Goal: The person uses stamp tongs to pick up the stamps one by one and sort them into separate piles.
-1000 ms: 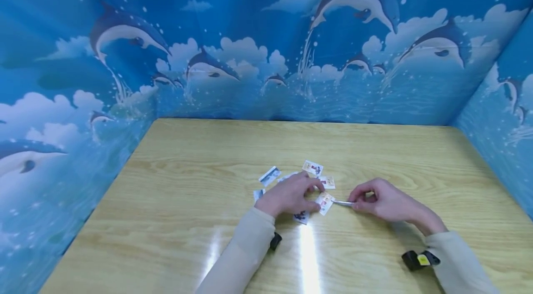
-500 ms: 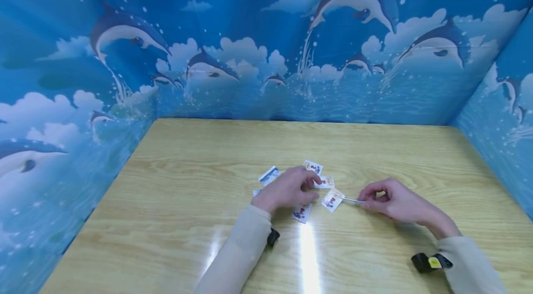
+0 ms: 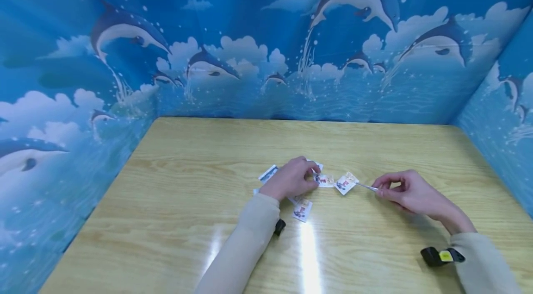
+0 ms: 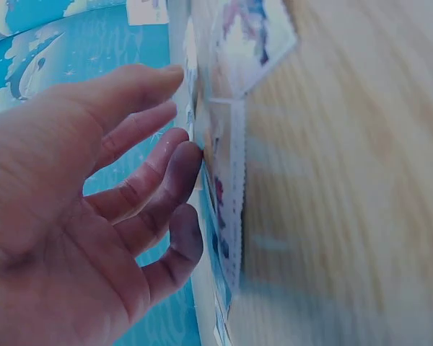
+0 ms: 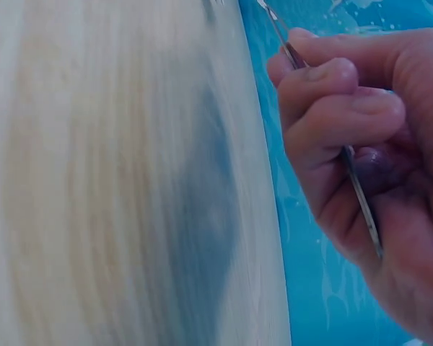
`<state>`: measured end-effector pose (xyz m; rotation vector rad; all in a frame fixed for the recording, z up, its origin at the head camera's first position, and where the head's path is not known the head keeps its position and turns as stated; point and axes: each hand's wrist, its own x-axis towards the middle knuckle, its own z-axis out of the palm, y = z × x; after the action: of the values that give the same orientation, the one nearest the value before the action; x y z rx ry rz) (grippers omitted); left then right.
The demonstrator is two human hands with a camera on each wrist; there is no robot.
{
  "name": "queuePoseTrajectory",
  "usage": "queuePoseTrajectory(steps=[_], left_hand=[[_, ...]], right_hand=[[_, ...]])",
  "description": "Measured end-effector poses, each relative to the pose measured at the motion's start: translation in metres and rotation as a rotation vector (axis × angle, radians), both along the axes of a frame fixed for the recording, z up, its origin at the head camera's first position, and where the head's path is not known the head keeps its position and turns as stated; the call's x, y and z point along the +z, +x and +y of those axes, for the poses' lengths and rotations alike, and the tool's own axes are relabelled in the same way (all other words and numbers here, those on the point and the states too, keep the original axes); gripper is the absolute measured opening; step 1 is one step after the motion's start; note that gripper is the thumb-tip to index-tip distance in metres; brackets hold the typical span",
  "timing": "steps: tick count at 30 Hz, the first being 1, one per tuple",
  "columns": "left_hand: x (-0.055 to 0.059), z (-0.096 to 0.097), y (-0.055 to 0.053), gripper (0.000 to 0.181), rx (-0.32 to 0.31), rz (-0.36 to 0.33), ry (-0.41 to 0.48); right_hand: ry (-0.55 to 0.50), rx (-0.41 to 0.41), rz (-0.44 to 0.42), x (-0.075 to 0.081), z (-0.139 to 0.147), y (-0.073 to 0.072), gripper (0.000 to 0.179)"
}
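Observation:
In the head view my right hand [image 3: 412, 192] pinches a pair of thin metal tweezers [image 3: 366, 186], whose tips meet the edge of a small printed stamp [image 3: 346, 183]. The right wrist view shows the tweezers' shaft [image 5: 361, 202] running back across the palm. My left hand [image 3: 293, 177] hovers low over several other stamps, fingers loosely bent. By its fingertips lies one stamp [image 3: 325, 180] with a serrated edge, seen close up in the left wrist view. Another stamp [image 3: 302, 210] lies nearer the front, and a bluish one [image 3: 268, 173] behind the hand. The left hand partly covers the group.
A light wood-grain table [image 3: 187, 210] spreads around the stamps. Blue dolphin-printed cloth [image 3: 250, 71] rises along its back and sides. A black wrist device [image 3: 435, 257] sits by the right sleeve, and a glare streak crosses the table's front.
My right hand has moved right and slightly away, and the stamp at the tweezers has come along, off the group. The left hand has shifted a little forward over the other stamps.

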<state>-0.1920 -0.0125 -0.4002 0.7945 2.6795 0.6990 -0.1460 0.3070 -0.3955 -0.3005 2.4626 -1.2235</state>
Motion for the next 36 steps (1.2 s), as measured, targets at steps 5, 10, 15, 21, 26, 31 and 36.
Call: queuePoseTrajectory(steps=[5,10,15,21,26,31,36], left_hand=[[-0.001,0.003,-0.002,0.032,-0.015,0.056,-0.072],[0.0,0.003,0.001,0.026,-0.018,0.069,-0.111],[0.004,0.002,0.006,0.02,-0.022,0.025,-0.116],[0.006,-0.001,0.006,0.031,-0.039,-0.069,-0.068],[0.004,-0.002,0.004,0.044,-0.087,-0.132,-0.052],[0.002,-0.003,0.002,0.044,-0.124,-0.157,-0.066],[0.0,-0.003,0.001,0.043,-0.12,-0.163,-0.082]], right_hand=[[-0.019,-0.055,0.066,-0.001,0.006,-0.004,0.027],[0.002,-0.104,0.077,-0.002,0.012,-0.008,0.029],[0.014,-0.129,0.062,-0.002,0.016,-0.01,0.03],[0.024,-0.158,0.053,-0.001,0.019,-0.015,0.03],[0.048,-0.177,0.05,-0.002,0.021,-0.02,0.031],[0.062,-0.194,0.044,-0.004,0.025,-0.026,0.033],[0.063,-0.202,0.051,-0.005,0.027,-0.032,0.034]])
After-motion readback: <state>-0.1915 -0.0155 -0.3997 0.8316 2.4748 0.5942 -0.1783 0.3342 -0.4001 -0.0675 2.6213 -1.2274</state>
